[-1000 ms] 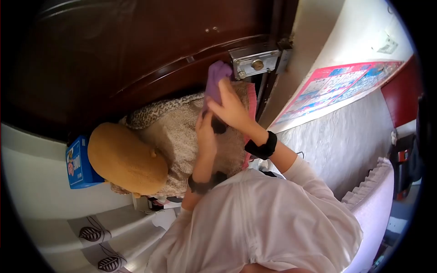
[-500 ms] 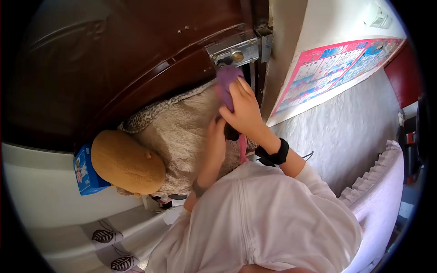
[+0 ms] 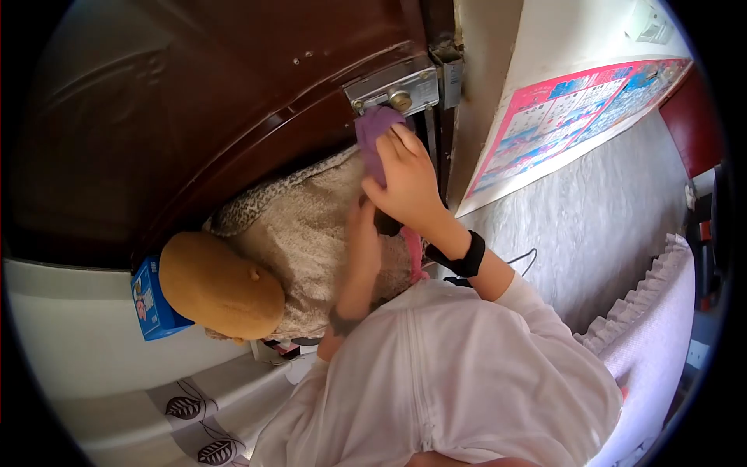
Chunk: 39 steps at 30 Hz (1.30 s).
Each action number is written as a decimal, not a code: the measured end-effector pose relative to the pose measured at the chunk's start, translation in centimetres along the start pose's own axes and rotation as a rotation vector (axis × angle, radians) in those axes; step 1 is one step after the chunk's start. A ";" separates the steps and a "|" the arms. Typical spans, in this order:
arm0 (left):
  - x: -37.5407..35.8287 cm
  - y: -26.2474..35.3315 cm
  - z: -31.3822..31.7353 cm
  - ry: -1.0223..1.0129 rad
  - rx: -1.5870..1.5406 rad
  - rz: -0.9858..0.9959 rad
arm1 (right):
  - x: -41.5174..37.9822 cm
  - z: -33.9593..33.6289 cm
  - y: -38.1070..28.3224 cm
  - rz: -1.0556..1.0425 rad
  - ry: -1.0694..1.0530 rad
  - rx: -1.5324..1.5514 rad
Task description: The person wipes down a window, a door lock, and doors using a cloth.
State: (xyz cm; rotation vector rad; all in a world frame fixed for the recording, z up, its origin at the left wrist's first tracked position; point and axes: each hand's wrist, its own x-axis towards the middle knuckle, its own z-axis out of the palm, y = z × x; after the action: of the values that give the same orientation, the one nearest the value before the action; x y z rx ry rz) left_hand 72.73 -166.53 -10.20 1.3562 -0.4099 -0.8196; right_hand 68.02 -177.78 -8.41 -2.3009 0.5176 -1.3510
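My right hand [image 3: 406, 183], with a black band on its wrist, is closed on a purple cloth [image 3: 379, 128]. The cloth presses against the lower edge of the metal lock plate [image 3: 420, 87] on a dark brown door [image 3: 257, 70]. Just above the cloth, a round brass-coloured knob [image 3: 401, 100] stays uncovered. My left hand [image 3: 362, 245] is lower and to the left, over a beige fleecy cover [image 3: 311, 206]. Motion smears it, so I cannot tell how its fingers are held; a dark thing lies beside it, partly hidden under my right wrist.
A tan rounded, head-like form [image 3: 222, 284] rests at the left against a blue box [image 3: 153, 300]. On the right wall hangs a pink-edged poster [image 3: 572, 117]. A lilac frilled cover [image 3: 646, 335] stands at the lower right, and a leaf-patterned cloth [image 3: 132, 409] lies lower left.
My right hand and the purple cloth have shifted slightly left along the lock plate. A dark part of the lock beside the knob is now covered by the cloth.
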 end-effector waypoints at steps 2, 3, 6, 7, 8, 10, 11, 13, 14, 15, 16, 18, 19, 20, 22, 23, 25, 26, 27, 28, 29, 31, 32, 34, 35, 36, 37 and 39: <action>0.5 0.2 -0.1 0.013 -0.054 -0.061 | -0.1 0.2 0.1 0.002 0.019 0.000; 1.1 -0.5 -0.2 0.007 0.025 -0.020 | -0.5 0.3 0.7 0.005 0.029 -0.024; 1.3 -1.3 0.1 -0.002 0.114 0.027 | -0.8 0.3 1.5 0.030 0.010 -0.033; 1.2 -1.4 0.2 -0.001 0.116 0.031 | -0.7 0.2 1.2 0.043 -0.015 -0.027; 0.9 -1.4 -0.2 -0.010 0.113 0.044 | -0.5 0.2 0.9 0.057 -0.040 -0.020; 0.7 -1.2 -0.8 -0.022 0.069 0.034 | 0.1 0.2 -0.3 0.025 -0.013 -0.017; 0.7 -0.9 -0.9 -0.025 0.028 0.011 | 0.2 0.3 -0.7 0.011 -0.001 -0.015; 0.8 0.2 -0.2 -0.009 -0.133 -0.116 | 0.1 0.3 0.2 -0.007 0.001 -0.049; 0.8 0.1 0.2 -0.013 -0.134 -0.100 | -0.2 0.2 0.7 -0.016 0.002 -0.067; 0.9 -0.1 0.8 -0.022 -0.132 -0.079 | -0.3 -0.1 0.9 -0.034 -0.016 -0.076; 1.1 -0.2 1.3 -0.033 -0.129 -0.056 | -0.2 -0.4 1.1 -0.054 -0.029 -0.086; 1.0 -0.3 1.7 -0.015 -0.169 -0.077 | 0.2 -0.7 1.3 -0.104 -0.063 -0.102; 0.9 -0.4 1.8 -0.003 -0.189 -0.091 | 0.4 -1.0 1.3 -0.132 -0.090 -0.106; 0.9 -0.6 1.7 -0.016 -0.193 -0.095 | 0.4 -1.1 1.3 -0.159 -0.116 -0.110; 1.0 -1.2 1.5 -0.042 -0.201 -0.101 | 0.4 -1.3 1.7 -0.168 -0.131 -0.115; 1.0 -1.3 1.6 -0.050 -0.147 -0.087 | 0.4 -1.5 1.8 -0.174 -0.139 -0.119; 1.3 -1.2 1.9 -0.069 -0.039 -0.055 | 0.3 -2.0 2.0 -0.099 -0.103 -0.112; 1.4 -1.1 2.2 -0.058 -0.053 -0.059 | 0.4 -2.1 2.0 -0.065 -0.086 -0.107; 1.3 -0.9 2.4 -0.045 -0.067 -0.066 | 0.4 -1.9 1.9 -0.061 -0.086 -0.105; 1.1 -0.8 2.4 -0.032 -0.079 -0.076 | 0.3 -1.7 1.7 -0.054 -0.087 -0.101; 1.1 -1.1 2.1 -0.023 -0.106 -0.034 | 0.2 -1.4 1.5 -0.048 -0.087 -0.097; 1.0 -1.7 1.7 -0.009 -0.159 0.050 | 0.4 -0.6 1.2 -0.145 -0.110 -0.088; 1.0 -1.6 1.3 -0.001 -0.198 -0.006 | 0.4 -0.1 1.0 -0.187 -0.121 -0.080; 0.9 -0.6 0.8 0.015 -0.278 -0.115 | 0.3 0.3 0.7 -0.152 -0.106 -0.074; 0.7 -0.2 1.0 0.007 -0.234 -0.103 | 0.3 0.2 0.6 -0.132 -0.101 -0.059; 0.5 0.4 1.3 0.000 -0.192 -0.087 | 0.5 0.2 0.5 -0.118 -0.096 -0.044; 0.3 0.5 1.3 -0.003 -0.151 -0.075 | 0.4 -0.2 0.5 -0.078 -0.098 -0.049; 0.0 0.0 1.3 -0.033 0.006 -0.016 | 0.1 -1.3 0.6 0.011 -0.103 -0.053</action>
State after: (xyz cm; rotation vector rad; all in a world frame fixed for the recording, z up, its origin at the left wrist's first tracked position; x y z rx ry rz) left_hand 71.84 -167.49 -9.94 1.3539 -0.4282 -0.8556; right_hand 66.82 -178.57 -8.12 -2.3923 0.5380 -1.2198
